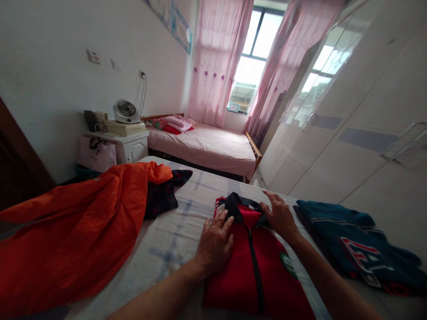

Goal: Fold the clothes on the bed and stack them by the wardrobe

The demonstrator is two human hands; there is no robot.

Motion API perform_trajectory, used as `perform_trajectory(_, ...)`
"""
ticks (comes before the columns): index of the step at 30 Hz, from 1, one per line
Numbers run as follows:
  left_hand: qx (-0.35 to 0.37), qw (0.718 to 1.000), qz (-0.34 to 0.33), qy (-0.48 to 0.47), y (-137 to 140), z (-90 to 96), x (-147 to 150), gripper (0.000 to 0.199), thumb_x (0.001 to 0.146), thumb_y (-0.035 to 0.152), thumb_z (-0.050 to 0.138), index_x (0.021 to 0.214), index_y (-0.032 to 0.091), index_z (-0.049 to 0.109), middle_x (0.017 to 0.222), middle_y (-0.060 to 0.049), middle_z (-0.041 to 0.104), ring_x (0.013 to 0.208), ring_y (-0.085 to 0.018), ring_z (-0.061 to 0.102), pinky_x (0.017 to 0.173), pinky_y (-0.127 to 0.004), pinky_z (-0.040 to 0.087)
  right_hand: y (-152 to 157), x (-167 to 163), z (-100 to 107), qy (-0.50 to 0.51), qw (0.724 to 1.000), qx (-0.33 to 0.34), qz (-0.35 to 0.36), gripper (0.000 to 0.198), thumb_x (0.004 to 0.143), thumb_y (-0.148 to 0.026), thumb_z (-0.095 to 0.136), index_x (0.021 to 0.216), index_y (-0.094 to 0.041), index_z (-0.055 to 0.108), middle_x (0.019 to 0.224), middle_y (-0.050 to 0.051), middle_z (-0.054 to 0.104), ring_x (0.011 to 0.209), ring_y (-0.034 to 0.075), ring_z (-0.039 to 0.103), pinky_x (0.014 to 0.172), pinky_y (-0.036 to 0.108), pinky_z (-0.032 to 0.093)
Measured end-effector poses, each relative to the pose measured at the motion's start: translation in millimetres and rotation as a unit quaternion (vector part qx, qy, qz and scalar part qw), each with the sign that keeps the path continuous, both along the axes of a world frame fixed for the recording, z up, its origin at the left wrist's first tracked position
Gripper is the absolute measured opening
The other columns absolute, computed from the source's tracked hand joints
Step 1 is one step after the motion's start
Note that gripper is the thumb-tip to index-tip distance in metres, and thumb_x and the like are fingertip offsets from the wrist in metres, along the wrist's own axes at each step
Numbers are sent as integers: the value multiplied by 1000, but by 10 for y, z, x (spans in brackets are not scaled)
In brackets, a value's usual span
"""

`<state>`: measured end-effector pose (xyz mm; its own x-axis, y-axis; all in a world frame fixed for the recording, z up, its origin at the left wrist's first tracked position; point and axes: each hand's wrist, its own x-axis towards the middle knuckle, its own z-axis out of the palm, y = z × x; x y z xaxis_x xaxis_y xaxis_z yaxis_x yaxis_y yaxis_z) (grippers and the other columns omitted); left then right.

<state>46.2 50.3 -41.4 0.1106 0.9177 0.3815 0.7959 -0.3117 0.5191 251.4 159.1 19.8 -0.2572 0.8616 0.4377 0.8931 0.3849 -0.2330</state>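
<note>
A red zip-front jacket (230, 280) with a dark collar, a dark zip and a round green badge lies folded, front up, on the bed with a pale checked sheet (180, 222). My left hand (216, 238) rests on the jacket's left side below the collar, fingers stretched out. At the jacket's right shoulder is my right hand (278, 215), its fingers apart and touching the cloth beside the collar. Neither hand grips anything that I can see.
On the left an orange garment (110, 213) is spread over a dark patterned one (162, 195). Folded teal clothing (350, 231) lies at the right. Beyond are a pink-covered bed (213, 146), a nightstand (133, 146) bearing a fan (126, 111), and white wardrobes (333, 155).
</note>
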Motion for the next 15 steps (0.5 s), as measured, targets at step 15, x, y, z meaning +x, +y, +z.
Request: perform_trajectory(15, 28, 1000, -5, -8, 35, -59, -11, 51, 82, 18, 46, 132, 16, 47, 145, -13, 38, 135, -25, 31, 107, -46, 33, -838, 661, -108, 537, 668, -515, -27, 36, 74, -41, 68, 97, -15, 63, 91, 9, 70, 84, 19, 67, 73, 30, 55)
